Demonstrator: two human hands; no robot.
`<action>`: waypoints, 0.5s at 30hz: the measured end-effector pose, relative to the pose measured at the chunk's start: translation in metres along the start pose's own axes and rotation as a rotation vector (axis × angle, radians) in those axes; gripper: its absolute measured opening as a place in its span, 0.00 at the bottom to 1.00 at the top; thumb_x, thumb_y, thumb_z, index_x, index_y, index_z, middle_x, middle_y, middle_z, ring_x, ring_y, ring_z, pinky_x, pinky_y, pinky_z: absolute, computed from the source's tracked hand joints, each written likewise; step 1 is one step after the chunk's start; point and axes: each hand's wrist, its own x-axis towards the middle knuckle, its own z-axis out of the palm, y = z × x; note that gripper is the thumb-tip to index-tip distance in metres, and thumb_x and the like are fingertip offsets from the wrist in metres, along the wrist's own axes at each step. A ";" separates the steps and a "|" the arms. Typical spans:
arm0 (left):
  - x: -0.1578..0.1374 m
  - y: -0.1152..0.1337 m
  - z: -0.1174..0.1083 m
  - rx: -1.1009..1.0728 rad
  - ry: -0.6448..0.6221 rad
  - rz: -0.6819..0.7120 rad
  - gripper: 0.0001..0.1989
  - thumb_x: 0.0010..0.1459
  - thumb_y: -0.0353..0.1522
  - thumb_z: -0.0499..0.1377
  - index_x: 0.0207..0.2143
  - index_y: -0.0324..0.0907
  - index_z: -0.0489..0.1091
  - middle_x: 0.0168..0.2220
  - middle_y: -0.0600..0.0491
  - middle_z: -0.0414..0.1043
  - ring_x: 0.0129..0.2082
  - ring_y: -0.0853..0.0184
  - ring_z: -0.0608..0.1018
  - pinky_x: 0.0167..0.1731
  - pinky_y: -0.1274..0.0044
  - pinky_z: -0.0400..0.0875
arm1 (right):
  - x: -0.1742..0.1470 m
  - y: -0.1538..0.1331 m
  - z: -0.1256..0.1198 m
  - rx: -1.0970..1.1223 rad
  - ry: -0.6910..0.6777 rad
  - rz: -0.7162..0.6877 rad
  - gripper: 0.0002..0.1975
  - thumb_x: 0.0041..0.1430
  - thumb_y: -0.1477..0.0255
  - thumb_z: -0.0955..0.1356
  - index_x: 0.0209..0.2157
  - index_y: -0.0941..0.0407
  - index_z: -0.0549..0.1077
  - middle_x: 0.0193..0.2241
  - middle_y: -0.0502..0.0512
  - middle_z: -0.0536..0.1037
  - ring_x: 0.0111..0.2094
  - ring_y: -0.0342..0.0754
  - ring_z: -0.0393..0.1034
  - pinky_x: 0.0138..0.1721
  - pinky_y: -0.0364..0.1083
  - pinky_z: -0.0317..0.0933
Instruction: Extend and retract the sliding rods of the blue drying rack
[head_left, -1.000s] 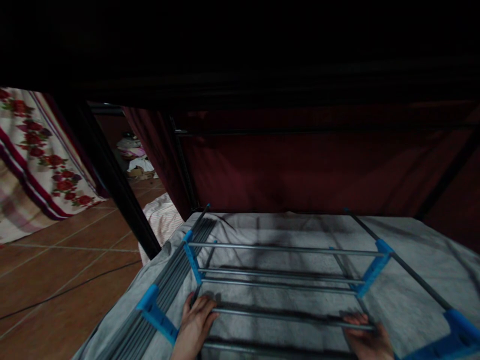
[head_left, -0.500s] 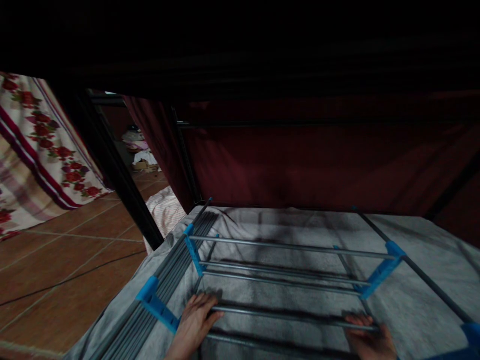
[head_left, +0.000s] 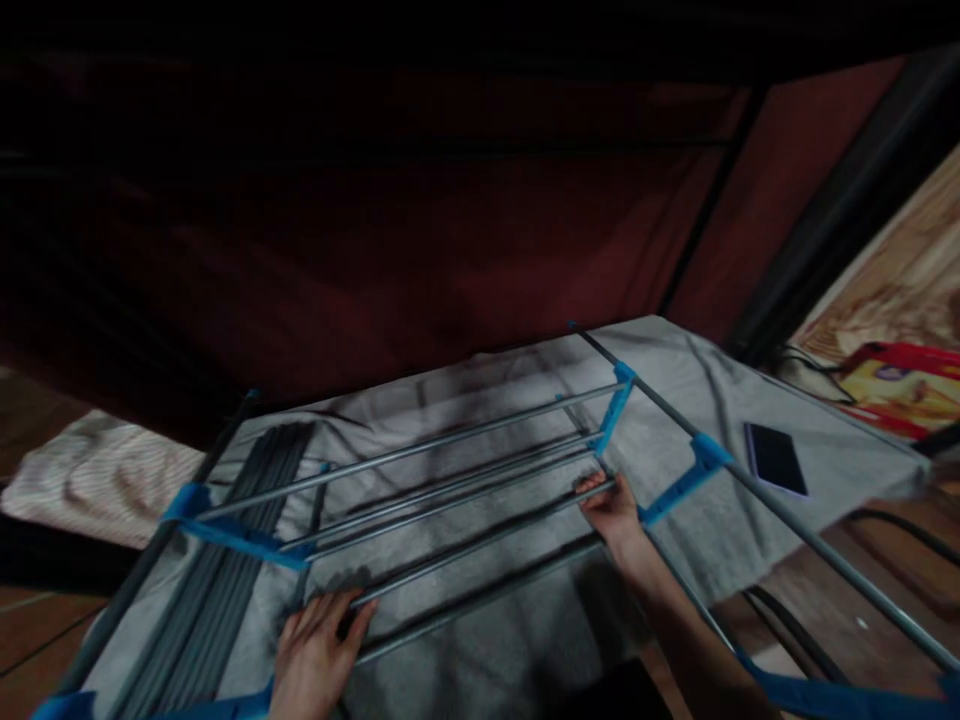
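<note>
My left hand (head_left: 319,640) is closed at the left end of a grey metal rod (head_left: 480,546), with its thumb along the near side. The fingers of my right hand (head_left: 611,510) are curled around the same rod's right end, beside a blue plastic bracket (head_left: 682,490). Other rods cross between blue brackets, such as the left bracket (head_left: 236,535) and the far right bracket (head_left: 616,410), on a tubular rack. Its long right side tube (head_left: 825,552) slants towards me. Parts of the rod ends are hidden by my hands.
The rack stands on a grey cloth-covered bed (head_left: 667,350). A bundle of grey rods (head_left: 217,570) lies at its left. To the right lie a phone (head_left: 776,458) and, beyond the bed, a red-and-yellow package (head_left: 907,385). A dark red curtain (head_left: 420,270) hangs behind.
The view has swung to the right, bringing the phone and package into sight. Both hands stay at the ends of the rod, and my right forearm now shows.
</note>
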 end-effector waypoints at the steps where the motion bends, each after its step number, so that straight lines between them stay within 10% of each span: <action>1: 0.000 -0.003 0.001 0.009 -0.022 0.022 0.19 0.65 0.44 0.49 0.42 0.51 0.79 0.42 0.52 0.81 0.44 0.56 0.79 0.43 0.66 0.71 | 0.000 0.000 0.002 0.037 0.048 0.023 0.12 0.63 0.65 0.64 0.26 0.54 0.67 0.19 0.47 0.70 0.21 0.43 0.66 0.25 0.43 0.67; 15: 0.010 -0.028 0.012 -0.094 -0.094 0.087 0.21 0.62 0.48 0.48 0.39 0.52 0.79 0.41 0.53 0.82 0.38 0.59 0.82 0.36 0.69 0.77 | -0.009 0.013 0.012 -0.014 0.115 -0.187 0.20 0.68 0.54 0.61 0.35 0.56 0.72 0.28 0.55 0.79 0.28 0.46 0.75 0.31 0.45 0.72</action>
